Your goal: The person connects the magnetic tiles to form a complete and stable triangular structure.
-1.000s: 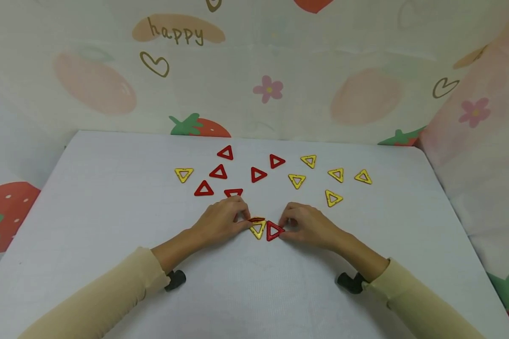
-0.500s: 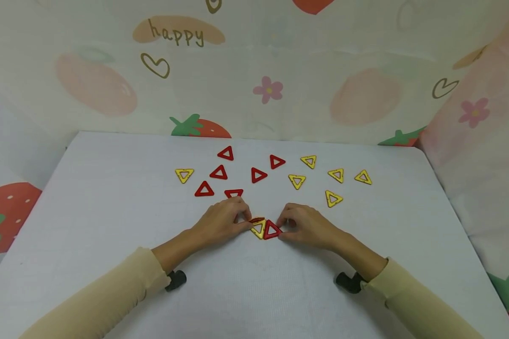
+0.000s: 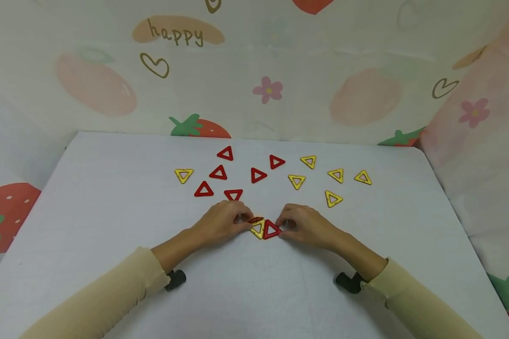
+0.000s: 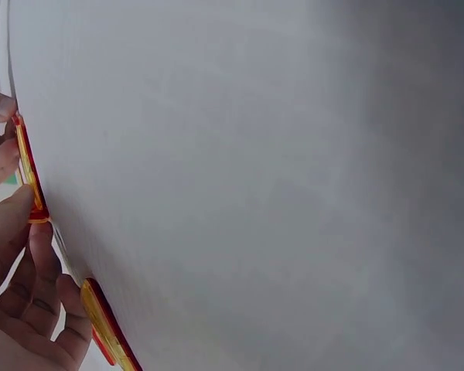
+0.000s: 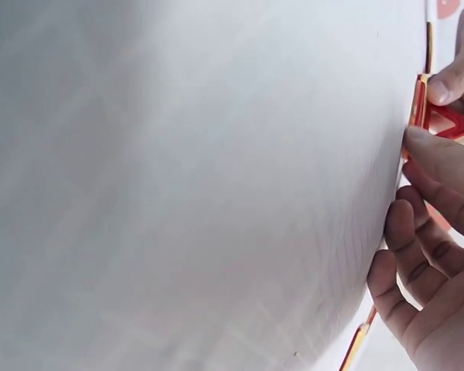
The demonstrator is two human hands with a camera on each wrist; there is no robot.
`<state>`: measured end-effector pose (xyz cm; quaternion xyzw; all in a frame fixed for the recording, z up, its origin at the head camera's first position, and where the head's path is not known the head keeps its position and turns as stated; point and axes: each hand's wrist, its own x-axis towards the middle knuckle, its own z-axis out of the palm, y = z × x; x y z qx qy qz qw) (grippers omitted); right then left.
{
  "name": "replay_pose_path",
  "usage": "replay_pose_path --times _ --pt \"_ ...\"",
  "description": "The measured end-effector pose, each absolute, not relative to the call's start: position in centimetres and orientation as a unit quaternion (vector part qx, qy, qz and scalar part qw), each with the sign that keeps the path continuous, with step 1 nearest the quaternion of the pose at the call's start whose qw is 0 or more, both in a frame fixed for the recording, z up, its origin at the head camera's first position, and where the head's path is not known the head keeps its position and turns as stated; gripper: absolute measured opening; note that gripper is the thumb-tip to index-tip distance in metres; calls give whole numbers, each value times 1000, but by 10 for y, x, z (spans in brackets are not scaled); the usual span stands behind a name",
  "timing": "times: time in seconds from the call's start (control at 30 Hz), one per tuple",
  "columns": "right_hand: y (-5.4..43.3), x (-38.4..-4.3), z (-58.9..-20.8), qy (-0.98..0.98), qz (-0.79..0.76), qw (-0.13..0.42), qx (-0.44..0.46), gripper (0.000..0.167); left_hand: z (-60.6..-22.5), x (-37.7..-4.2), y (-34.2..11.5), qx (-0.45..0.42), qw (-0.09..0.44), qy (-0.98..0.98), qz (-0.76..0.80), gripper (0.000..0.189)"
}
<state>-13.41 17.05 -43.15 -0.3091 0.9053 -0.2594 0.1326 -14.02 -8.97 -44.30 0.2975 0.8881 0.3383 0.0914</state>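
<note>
Two flat triangular magnetic tiles lie edge to edge at the middle of the table: a yellow tile on the left, a red tile on the right. Along the yellow tile's far edge, another red tile stands up, seen edge-on from the head; its open triangle shows in the right wrist view. My left hand pinches the left corner where the yellow and standing red tiles meet. With thumb and fingertips, my right hand pinches the right corner of the flat red tile.
Beyond the hands lie several loose red tiles and yellow tiles. One red tile is close behind my left hand. A lone yellow tile lies at the left. A printed cloth hangs behind the white table.
My right hand has slid the flat red tile left, turning it slightly, until its side meets the yellow tile. My left hand keeps its pinch and has barely moved.
</note>
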Motion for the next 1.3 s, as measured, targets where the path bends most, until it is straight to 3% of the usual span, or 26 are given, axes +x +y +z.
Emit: replay_pose_path --times 0.6,1.07,1.3 --pt "167 -133 -433 907 -258 123 -308 19 -444 -139 -89 293 90 891 336 22" --pt "171 -140 -431 887 -274 153 -340 37 -443 -140 -88 287 96 892 335 24" --pt "175 -143 -431 887 -269 149 -345 31 -442 -139 -89 284 98 894 332 24"
